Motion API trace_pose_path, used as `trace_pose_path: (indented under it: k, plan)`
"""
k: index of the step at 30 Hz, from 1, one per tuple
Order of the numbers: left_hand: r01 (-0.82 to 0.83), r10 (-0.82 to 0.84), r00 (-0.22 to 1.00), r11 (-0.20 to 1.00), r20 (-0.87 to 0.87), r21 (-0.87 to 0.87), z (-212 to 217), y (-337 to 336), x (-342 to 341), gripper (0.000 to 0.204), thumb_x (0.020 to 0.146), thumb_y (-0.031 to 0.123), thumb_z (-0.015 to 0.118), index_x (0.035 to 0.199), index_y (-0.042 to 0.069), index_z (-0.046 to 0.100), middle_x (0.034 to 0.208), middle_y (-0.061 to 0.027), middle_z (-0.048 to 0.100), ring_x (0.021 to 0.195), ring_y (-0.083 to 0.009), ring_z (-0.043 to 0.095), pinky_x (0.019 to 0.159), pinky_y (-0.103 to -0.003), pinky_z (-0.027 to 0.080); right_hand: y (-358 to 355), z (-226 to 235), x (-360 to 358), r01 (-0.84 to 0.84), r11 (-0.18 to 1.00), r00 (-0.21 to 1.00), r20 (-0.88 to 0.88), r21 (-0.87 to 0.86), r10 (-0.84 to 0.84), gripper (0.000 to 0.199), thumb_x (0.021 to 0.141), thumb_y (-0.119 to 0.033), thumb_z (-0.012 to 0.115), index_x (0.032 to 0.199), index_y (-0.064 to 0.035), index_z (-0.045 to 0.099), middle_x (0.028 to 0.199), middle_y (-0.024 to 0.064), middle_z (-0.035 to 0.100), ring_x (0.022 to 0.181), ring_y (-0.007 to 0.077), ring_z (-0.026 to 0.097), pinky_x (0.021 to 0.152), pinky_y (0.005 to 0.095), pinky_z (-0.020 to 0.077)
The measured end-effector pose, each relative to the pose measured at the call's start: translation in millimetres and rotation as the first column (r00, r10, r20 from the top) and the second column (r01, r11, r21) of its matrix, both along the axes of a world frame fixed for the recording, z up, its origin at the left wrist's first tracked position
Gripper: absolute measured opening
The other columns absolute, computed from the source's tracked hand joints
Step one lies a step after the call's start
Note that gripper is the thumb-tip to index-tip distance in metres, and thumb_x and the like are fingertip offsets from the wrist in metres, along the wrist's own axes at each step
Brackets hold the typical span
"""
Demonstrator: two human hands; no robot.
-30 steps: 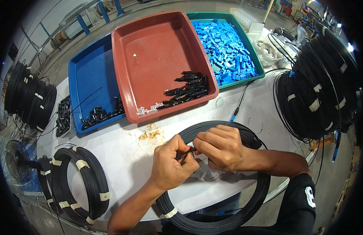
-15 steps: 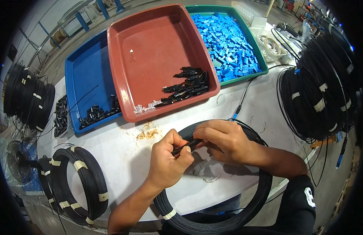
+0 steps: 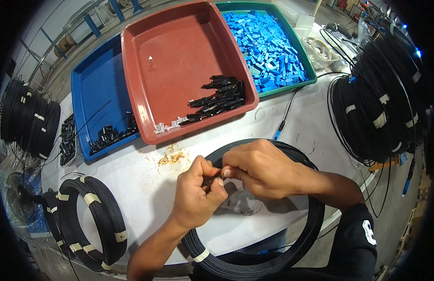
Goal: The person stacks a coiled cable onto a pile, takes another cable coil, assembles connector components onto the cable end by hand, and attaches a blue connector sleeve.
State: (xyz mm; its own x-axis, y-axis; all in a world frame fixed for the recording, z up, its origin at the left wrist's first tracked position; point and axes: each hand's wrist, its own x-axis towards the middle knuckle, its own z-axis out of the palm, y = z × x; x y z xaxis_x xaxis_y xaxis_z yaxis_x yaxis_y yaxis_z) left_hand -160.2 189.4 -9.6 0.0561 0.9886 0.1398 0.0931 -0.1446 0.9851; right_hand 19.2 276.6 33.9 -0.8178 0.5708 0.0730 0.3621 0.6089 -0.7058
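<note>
Both my hands meet above a large coil of black cable (image 3: 316, 229) near the table's front edge. My left hand (image 3: 196, 192) is closed around a small black cable connector (image 3: 208, 181), mostly hidden by the fingers. Pressed against its fingertips, my right hand (image 3: 263, 169) pinches at the connector's other end. Exactly what lies between the right fingertips is covered. A cream tape band (image 3: 201, 255) wraps the coil near my left forearm. Just beyond the coil, a cable end with a blue tip (image 3: 278, 134) lies on the white table.
Beyond stand a red tray (image 3: 179, 51) with black connectors and clear bits, a blue tray (image 3: 97, 79) with black parts, and a green tray (image 3: 312, 70) full of blue pieces. Taped black coils (image 3: 111, 210) sit left; a tall coil stack (image 3: 367, 122) stands right.
My right hand has shifted slightly left, closer against the left fingertips, so the black connector is more covered. The whole view has moved a little.
</note>
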Motion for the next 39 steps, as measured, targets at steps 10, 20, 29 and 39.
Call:
trace_pose_path:
  k: [10,20,29,39]
  plan:
    - [0.036,-0.007,0.984,0.987,0.177,-0.157,2,4,3,0.016,0.091,0.012,0.061,0.093,0.004,0.047,0.077,0.0046,0.046,0.066,-0.0004,0.037,0.055,-0.019,0.034,-1,-31,5,0.175,0.744,0.922,-0.372,0.645,0.106,0.025,0.065,-0.009,0.070,0.089,-0.0024,0.065,0.087,0.0071,0.069,0.067,0.0220,0.063,0.064,0.0358,0.0444]
    - [0.074,-0.058,0.983,0.994,-0.176,0.083,4,-1,-1,0.016,0.088,0.008,0.061,0.091,0.000,0.048,0.072,-0.0068,0.048,0.058,-0.0144,0.046,0.053,-0.029,0.041,3,0,8,-0.099,0.989,0.994,0.039,-0.111,0.104,0.012,0.084,-0.012,0.070,0.084,-0.0016,0.065,0.069,0.0139,0.061,0.069,0.0361,0.059,0.076,0.0448,0.0435]
    - [0.053,-0.005,0.982,0.967,0.191,-0.249,10,6,5,0.013,0.092,0.010,0.058,0.092,0.003,0.048,0.077,0.0029,0.048,0.067,-0.0014,0.040,0.058,-0.021,0.037,-4,-33,6,0.207,0.785,0.927,-0.373,0.585,0.033,0.026,0.063,-0.007,0.073,0.089,-0.0064,0.067,0.084,0.0024,0.067,0.070,0.0182,0.060,0.076,0.0382,0.0414]
    - [0.164,-0.016,0.922,0.921,-0.387,0.353,5,3,5,0.019,0.083,-0.003,0.062,0.096,-0.004,0.049,0.073,-0.0134,0.047,0.054,-0.0233,0.048,0.051,-0.033,0.044,-4,18,8,0.116,0.943,0.991,0.096,-0.312,-0.090,0.011,0.083,-0.006,0.066,0.078,0.0029,0.063,0.060,0.0183,0.057,0.057,0.0387,0.058,0.059,0.0431,0.0444]
